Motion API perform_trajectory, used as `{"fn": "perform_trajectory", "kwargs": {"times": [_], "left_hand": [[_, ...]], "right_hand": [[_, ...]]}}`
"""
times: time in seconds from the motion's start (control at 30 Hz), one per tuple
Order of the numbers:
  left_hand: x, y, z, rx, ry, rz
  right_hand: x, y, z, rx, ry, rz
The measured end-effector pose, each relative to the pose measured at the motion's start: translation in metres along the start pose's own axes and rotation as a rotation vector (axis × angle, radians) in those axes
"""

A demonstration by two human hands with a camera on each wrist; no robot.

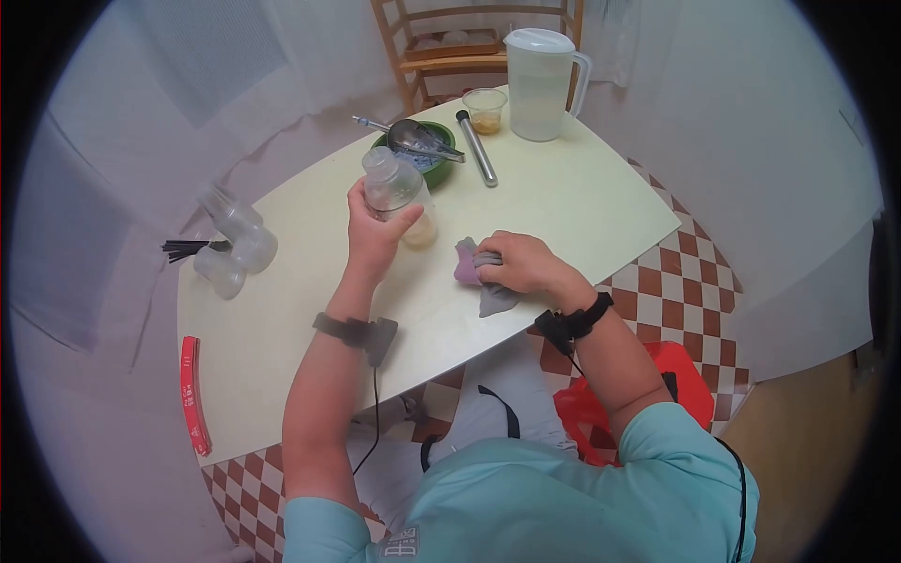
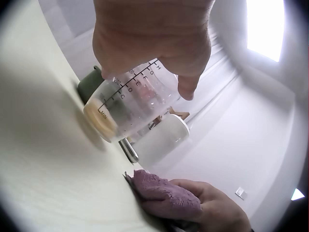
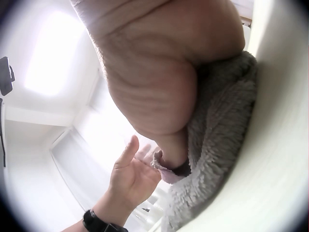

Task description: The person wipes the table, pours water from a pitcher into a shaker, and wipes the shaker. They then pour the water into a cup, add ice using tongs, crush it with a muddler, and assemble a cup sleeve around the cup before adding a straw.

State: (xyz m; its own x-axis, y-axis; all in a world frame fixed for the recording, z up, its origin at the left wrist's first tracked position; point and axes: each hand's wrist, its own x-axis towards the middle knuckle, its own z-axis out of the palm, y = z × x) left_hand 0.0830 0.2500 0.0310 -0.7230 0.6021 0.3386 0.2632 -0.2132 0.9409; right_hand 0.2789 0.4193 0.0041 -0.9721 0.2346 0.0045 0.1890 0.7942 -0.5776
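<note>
My left hand [image 1: 374,236] grips a clear plastic shaker [image 1: 389,190] around its side, with the thumb across the front. A narrower cap sits on top of the shaker. In the left wrist view, black measuring marks and letters run along its wall, and something pale yellow lies at the bottom. To the right, my right hand [image 1: 526,263] holds a plush cloth [image 1: 497,300], grey on one side and purple on the other, bunched on the table near its front edge. Thick grey pile shows in the right wrist view, where the palm covers part of the cloth [image 3: 219,130].
Behind the shaker stands a green bowl [image 1: 441,172] with a metal scoop [image 1: 413,137] across it. A muddler [image 1: 477,150], a clear cup [image 1: 485,120] and a lidded pitcher [image 1: 539,94] are farther back. Plastic cups [image 1: 246,235], black straws [image 1: 192,249] and a red strip [image 1: 193,394] line the left.
</note>
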Motion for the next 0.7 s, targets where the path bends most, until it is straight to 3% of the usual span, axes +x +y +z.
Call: {"fn": "perform_trajectory", "kwargs": {"times": [0.27, 0.37, 0.43, 0.47, 0.53, 0.7], "left_hand": [[0.016, -0.023, 0.033, 0.010, 0.135, 0.007], [0.016, -0.029, 0.032, 0.148, 0.149, 0.067], [0.003, -0.023, 0.026, 0.361, 0.184, 0.023], [-0.005, -0.019, 0.023, 0.354, 0.184, 0.022], [-0.023, -0.011, 0.011, 0.379, 0.257, 0.000], [-0.050, -0.026, -0.057, 0.020, 0.279, -0.185]], "right_hand": [[-0.005, 0.004, 0.008, 0.067, 0.146, -0.096], [0.003, 0.006, -0.002, 0.046, 0.060, 0.059], [0.008, 0.009, -0.020, 0.244, -0.041, 0.254], [0.012, 0.022, -0.023, 0.238, -0.041, 0.258], [0.019, 0.062, -0.030, 0.257, 0.223, 0.187], [0.036, 0.125, -0.109, 0.467, 0.536, 0.386]]}}
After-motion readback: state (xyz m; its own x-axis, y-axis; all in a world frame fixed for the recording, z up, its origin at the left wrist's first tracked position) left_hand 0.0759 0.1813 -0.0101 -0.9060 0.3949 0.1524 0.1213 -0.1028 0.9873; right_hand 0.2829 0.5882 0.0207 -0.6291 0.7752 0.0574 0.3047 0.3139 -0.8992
